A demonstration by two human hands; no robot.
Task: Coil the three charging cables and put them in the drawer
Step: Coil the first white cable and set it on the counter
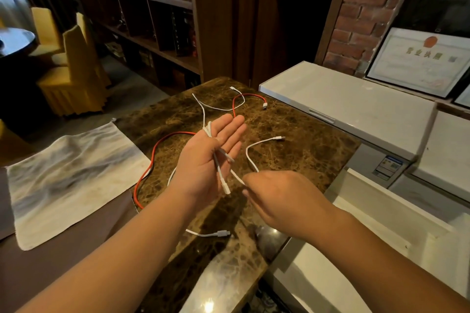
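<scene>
Mostly marble counter (pixel 292 134) w/ cables (pixel 153 157); cloth (pixel 71 180) left, shelves (pixel 142 7) behind.

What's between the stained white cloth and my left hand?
Head view: a loop of thin red charging cable lies there, with a white cable bend nearer the left hand.
</scene>
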